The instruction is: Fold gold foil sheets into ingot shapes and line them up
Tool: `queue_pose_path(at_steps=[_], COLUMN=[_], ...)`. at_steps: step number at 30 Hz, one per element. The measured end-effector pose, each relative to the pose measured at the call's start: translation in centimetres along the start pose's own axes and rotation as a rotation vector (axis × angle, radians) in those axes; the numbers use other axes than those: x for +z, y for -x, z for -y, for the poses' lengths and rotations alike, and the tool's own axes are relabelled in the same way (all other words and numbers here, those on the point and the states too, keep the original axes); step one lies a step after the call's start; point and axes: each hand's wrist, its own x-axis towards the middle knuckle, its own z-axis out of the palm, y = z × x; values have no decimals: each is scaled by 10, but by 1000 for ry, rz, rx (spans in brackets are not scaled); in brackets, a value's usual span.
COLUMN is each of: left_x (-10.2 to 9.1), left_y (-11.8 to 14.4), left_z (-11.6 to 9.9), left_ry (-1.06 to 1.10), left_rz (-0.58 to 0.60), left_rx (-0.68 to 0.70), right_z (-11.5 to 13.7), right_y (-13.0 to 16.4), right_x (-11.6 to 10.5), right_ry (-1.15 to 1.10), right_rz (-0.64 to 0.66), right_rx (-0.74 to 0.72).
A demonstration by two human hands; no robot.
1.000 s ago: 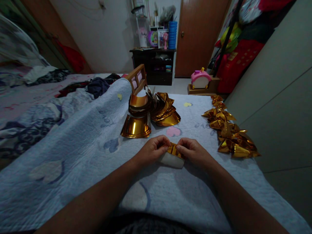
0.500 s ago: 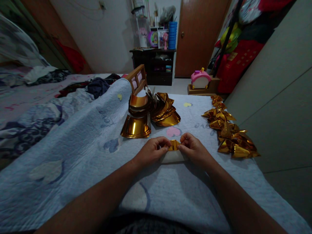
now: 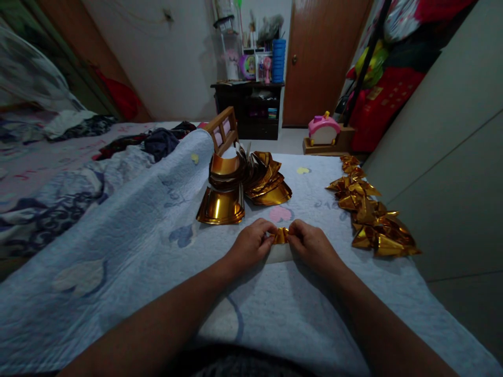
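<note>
Far over on the left lies a rumpled heap of bedclothes (image 3: 47, 193), and a pale blue quilt (image 3: 129, 246) with heart shapes spreads from there across the whole work surface. Toward the middle, at the far side of the quilt, a stack of gold foil sheets (image 3: 241, 186) fans out, its curved edges catching the light, with a small wooden frame (image 3: 222, 128) standing just behind it. Nearer, the left hand (image 3: 251, 243) has its fingertips pinched shut on the left end of a small gold foil piece (image 3: 280, 235). That piece sits low on the quilt, nearly in the centre, just this side of the stack, its white underside showing below the gold. The right hand (image 3: 312, 246) pinches the other end, so both hands close on it with knuckles almost meeting. Off to the right, a row of folded gold shapes (image 3: 371, 209) runs along the quilt's edge beside a plain grey cabinet (image 3: 444, 173).
</note>
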Motion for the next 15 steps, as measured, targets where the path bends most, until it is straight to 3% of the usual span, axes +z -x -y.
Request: queue_pose_path(at_steps=[9, 15], left_x=[6, 8], left_y=[-1, -3], left_z=[9, 13], left_ry=[-84, -123], left_rz=[3, -5], left_rx=[67, 74], right_z=[-5, -7], right_y=[-2, -3], right_x=[4, 6], right_ry=[128, 178], right_rz=[-84, -71], right_rx=[-50, -53])
